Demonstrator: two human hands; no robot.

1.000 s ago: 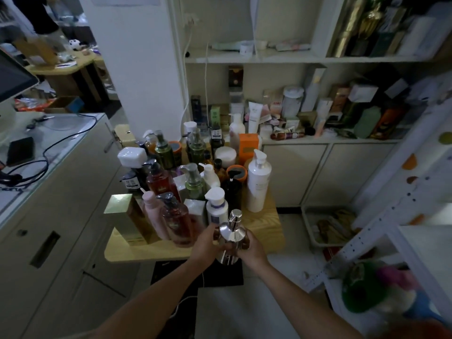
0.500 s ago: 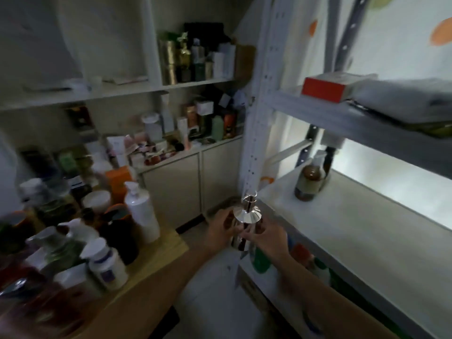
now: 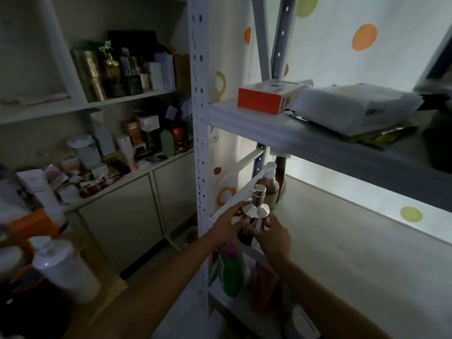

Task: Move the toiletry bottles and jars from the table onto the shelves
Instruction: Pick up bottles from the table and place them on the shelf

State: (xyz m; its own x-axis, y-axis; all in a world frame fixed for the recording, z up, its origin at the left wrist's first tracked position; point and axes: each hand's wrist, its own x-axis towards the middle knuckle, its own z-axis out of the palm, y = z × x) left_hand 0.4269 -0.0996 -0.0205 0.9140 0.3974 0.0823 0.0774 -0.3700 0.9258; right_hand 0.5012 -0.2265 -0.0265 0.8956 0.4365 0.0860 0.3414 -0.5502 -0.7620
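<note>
A white perforated-steel shelving unit [image 3: 201, 143] fills the frame, its pale middle shelf board [image 3: 354, 253] bare but for a brown pump bottle with a white head [image 3: 269, 184] at the back corner. At the board's front edge, the left hand [image 3: 226, 227] and right hand [image 3: 275, 239] both grasp an upright mirror-chrome pump dispenser [image 3: 255, 211]. No label or writing is legible.

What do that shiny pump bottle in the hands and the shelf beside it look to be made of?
Pump bottle: polished metal or chromed plastic, judging by its mirror-like reflections; which one is unclear. Shelf: pale matte board, possibly laminated wood, on a white perforated metal upright.
</note>
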